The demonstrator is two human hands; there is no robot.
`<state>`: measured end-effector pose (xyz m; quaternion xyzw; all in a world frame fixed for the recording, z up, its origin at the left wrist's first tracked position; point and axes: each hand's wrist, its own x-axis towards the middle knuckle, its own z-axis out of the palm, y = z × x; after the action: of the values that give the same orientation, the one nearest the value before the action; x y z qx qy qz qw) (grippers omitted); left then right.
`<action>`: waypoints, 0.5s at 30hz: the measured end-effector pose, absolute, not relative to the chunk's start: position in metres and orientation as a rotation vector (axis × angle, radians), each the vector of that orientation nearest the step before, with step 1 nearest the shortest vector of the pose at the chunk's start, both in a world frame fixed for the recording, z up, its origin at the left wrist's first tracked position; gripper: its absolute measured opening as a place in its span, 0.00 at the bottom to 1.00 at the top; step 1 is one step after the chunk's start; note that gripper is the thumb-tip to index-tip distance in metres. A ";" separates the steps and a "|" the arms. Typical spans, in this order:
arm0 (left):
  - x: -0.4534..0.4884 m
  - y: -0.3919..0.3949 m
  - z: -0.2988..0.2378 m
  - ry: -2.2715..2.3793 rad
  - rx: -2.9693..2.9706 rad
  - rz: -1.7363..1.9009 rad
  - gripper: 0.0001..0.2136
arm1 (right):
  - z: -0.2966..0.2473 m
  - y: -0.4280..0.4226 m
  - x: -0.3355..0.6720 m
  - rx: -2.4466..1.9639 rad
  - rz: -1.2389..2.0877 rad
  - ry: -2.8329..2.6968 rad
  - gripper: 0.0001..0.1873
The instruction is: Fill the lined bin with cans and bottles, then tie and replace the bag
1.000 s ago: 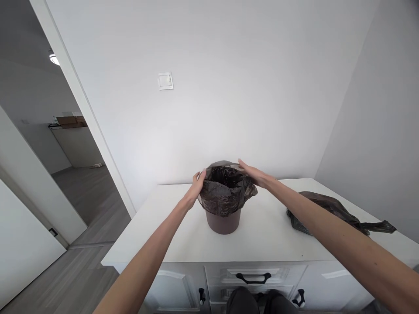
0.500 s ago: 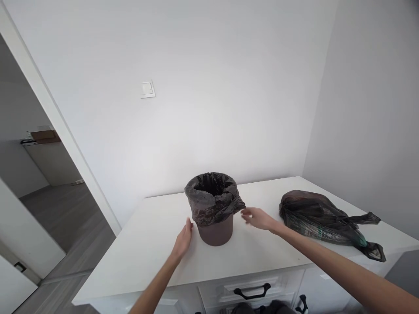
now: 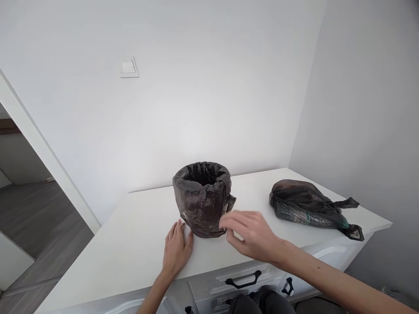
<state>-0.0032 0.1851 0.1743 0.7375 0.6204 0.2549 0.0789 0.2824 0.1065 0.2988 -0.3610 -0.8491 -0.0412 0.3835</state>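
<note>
A round bin stands upright on the white cabinet top, wrapped in a black plastic bin bag (image 3: 203,205). The bag is folded over the rim and hangs down the outside almost to the base, with a loose flap sticking out on the right. My left hand (image 3: 176,248) rests on the cabinet top at the bin's lower left, fingers stretched out and holding nothing. In front of the bin's right side, my right hand (image 3: 250,233) has its fingers curved, with a gap between thumb and forefinger. I see nothing in it; whether its fingertips touch the bag is unclear.
A knotted, filled black plastic bag (image 3: 304,205) lies on the cabinet top (image 3: 131,244) to the right. Below the front edge are drawers with a black handle (image 3: 244,280). A light switch (image 3: 129,67) is on the wall behind; a doorway opens at the left.
The bag's outer fold now reaches nearly to the bin's base, covering the brown side that showed before. My right hand moved from the bag's right edge to its front; the view shifted.
</note>
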 end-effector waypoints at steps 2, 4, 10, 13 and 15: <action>-0.004 0.187 0.171 1.885 2.264 0.763 0.26 | 0.316 0.114 0.286 -0.943 -0.222 -2.102 0.14; -0.005 0.188 0.169 1.904 2.302 0.780 0.26 | 0.336 0.130 0.286 -0.970 -0.308 -2.079 0.16; -0.005 0.186 0.171 1.931 2.320 0.839 0.26 | 0.380 0.177 0.283 -0.876 -0.474 -2.265 0.13; -0.004 0.179 0.175 1.921 2.306 0.807 0.27 | 0.392 0.187 0.301 -0.900 -0.540 -2.348 0.15; -0.002 0.176 0.177 1.918 2.295 0.782 0.28 | 0.397 0.196 0.321 -0.962 -0.569 -2.360 0.18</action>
<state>-0.0024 0.1758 0.1770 0.7422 0.6201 0.2528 0.0251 0.3209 0.1956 0.3969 -0.3556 -0.8722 -0.2104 0.2619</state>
